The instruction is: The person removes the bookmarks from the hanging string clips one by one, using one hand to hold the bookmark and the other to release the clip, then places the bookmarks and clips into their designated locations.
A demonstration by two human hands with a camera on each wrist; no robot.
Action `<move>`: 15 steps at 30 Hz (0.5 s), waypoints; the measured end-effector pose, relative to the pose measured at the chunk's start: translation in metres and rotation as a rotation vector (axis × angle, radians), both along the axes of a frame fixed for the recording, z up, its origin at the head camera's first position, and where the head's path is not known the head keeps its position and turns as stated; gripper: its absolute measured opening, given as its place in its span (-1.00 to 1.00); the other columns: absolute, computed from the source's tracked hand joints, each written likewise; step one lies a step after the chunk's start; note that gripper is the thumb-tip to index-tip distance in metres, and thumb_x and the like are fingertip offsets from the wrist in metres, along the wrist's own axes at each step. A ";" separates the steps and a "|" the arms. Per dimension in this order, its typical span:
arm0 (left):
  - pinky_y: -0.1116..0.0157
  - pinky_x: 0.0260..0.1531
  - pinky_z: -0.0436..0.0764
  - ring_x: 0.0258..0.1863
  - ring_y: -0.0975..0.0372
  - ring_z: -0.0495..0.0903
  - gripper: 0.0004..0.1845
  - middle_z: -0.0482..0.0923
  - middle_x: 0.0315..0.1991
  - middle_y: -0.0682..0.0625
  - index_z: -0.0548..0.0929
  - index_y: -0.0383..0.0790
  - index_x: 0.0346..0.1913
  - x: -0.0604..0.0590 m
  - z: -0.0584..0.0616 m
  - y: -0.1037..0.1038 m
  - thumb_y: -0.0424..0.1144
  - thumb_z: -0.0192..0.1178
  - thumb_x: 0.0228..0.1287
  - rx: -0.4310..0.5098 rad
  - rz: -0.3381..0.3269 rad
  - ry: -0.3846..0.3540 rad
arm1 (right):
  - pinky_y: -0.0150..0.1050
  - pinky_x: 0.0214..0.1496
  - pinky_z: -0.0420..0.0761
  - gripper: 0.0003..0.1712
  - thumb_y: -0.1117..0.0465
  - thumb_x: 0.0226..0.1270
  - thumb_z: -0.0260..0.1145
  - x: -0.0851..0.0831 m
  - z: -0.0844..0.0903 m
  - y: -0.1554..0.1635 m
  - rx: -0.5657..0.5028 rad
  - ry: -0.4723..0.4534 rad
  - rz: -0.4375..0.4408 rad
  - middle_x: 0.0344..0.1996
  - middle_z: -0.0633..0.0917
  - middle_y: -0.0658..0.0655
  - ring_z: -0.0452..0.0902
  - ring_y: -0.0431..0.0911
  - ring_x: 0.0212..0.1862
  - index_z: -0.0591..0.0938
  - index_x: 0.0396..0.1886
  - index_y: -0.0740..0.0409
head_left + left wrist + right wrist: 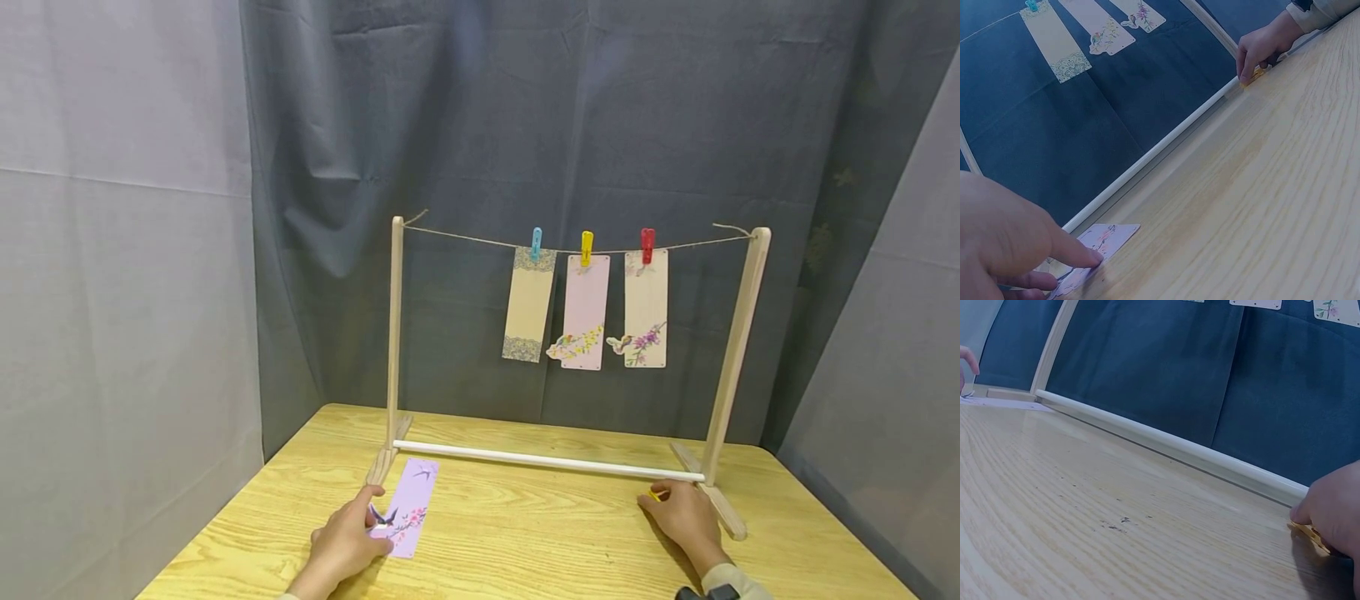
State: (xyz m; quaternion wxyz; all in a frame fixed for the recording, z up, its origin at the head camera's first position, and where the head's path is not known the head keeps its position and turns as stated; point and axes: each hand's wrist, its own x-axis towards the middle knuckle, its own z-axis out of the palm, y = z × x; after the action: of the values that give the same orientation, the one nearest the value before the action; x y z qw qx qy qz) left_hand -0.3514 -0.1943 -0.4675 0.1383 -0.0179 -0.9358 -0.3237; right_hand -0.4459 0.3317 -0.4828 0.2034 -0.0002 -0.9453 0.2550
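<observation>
A lilac bookmark (pixel 414 508) printed with pink blossoms and dark birds lies on the table at the left. Over its left edge is my left hand (pixel 343 533), index finger and thumb apart. In the left wrist view the thumb of the left hand (pixel 1010 244) touches the bookmark (pixel 1107 237). Far to the right, my right hand (pixel 684 515) holds a yellow clothespin (pixel 656 496) at table level, beside the rack's right foot. Its fingers hide most of the clothespin (pixel 1311 536) in the right wrist view.
A wooden rack (pixel 735 358) with a white bottom bar (pixel 547 461) stands across the table (pixel 525 533). From its string hang a beige bookmark (pixel 529 304), a pink bookmark (pixel 587 300) and a cream bookmark (pixel 645 304), clipped by blue, yellow and red clothespins. Dark cloth hangs behind.
</observation>
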 end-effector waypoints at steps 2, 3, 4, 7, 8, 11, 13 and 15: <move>-0.07 -0.28 0.32 -0.32 0.21 0.50 -0.18 0.49 -0.30 0.09 0.52 -0.11 0.31 -0.001 0.000 0.000 -0.27 0.65 -0.10 0.000 -0.001 -0.003 | 0.20 -0.11 0.60 -0.50 -0.01 0.31 0.46 0.000 0.001 0.001 -0.005 -0.004 0.002 -0.20 0.77 0.26 0.68 0.22 -0.15 0.75 0.00 0.34; -0.06 -0.28 0.31 -0.32 0.21 0.49 -0.18 0.49 -0.30 0.09 0.52 -0.11 0.31 -0.001 -0.001 0.000 -0.27 0.65 -0.10 0.000 -0.001 -0.005 | 0.20 -0.11 0.60 -0.48 -0.03 0.31 0.46 0.001 0.001 0.001 -0.009 -0.006 0.003 -0.20 0.77 0.26 0.68 0.22 -0.15 0.74 0.01 0.34; -0.06 -0.28 0.31 -0.33 0.21 0.49 -0.17 0.48 -0.30 0.09 0.51 -0.11 0.32 -0.001 -0.001 0.000 -0.27 0.65 -0.09 0.001 -0.003 -0.008 | 0.20 -0.11 0.60 -0.46 -0.04 0.31 0.46 0.001 0.001 0.001 -0.013 -0.010 0.003 -0.20 0.77 0.27 0.69 0.23 -0.15 0.74 0.02 0.35; -0.05 -0.29 0.31 -0.33 0.22 0.48 -0.17 0.48 -0.30 0.09 0.51 -0.12 0.33 -0.001 0.000 0.000 -0.27 0.65 -0.09 0.008 -0.005 -0.017 | 0.22 -0.11 0.60 -0.41 -0.09 0.32 0.44 0.002 0.004 0.003 -0.029 -0.032 0.001 -0.18 0.77 0.28 0.68 0.26 -0.13 0.73 0.05 0.35; -0.06 -0.29 0.30 -0.33 0.22 0.48 -0.16 0.48 -0.30 0.09 0.51 -0.12 0.33 -0.001 0.000 0.000 -0.27 0.64 -0.09 0.015 -0.006 -0.019 | 0.22 -0.11 0.60 -0.39 -0.11 0.32 0.43 0.002 0.004 0.004 -0.032 -0.046 -0.002 -0.17 0.77 0.28 0.68 0.26 -0.12 0.72 0.07 0.35; -0.07 -0.28 0.31 -0.33 0.21 0.49 -0.16 0.51 -0.28 0.08 0.49 -0.13 0.36 0.001 0.003 0.000 -0.25 0.62 -0.05 0.041 -0.012 -0.018 | 0.20 -0.17 0.61 -0.32 -0.19 0.34 0.41 0.003 0.010 0.006 -0.042 -0.083 -0.017 -0.16 0.77 0.27 0.68 0.27 -0.14 0.71 0.11 0.33; -0.08 -0.26 0.31 -0.32 0.20 0.50 -0.17 0.53 -0.25 0.08 0.47 -0.14 0.37 0.002 0.004 0.000 -0.23 0.61 -0.02 0.063 -0.015 -0.013 | 0.16 -0.23 0.62 -0.29 -0.22 0.33 0.40 0.003 0.014 0.007 -0.046 -0.099 -0.029 -0.16 0.77 0.27 0.68 0.23 -0.18 0.70 0.13 0.32; -0.10 -0.24 0.32 -0.31 0.19 0.51 -0.17 0.56 -0.22 0.08 0.46 -0.14 0.38 0.001 0.004 0.000 -0.21 0.60 0.01 0.078 -0.017 -0.010 | 0.11 -0.29 0.62 -0.28 -0.24 0.33 0.40 0.004 0.018 0.007 -0.051 -0.104 -0.032 -0.17 0.76 0.26 0.68 0.18 -0.23 0.70 0.13 0.31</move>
State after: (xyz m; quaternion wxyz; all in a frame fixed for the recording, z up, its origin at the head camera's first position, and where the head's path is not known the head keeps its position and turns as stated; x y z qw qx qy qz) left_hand -0.3500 -0.1941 -0.4631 0.1313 -0.0186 -0.9230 -0.3613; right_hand -0.4416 0.3384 -0.4651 0.1580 -0.0337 -0.9476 0.2756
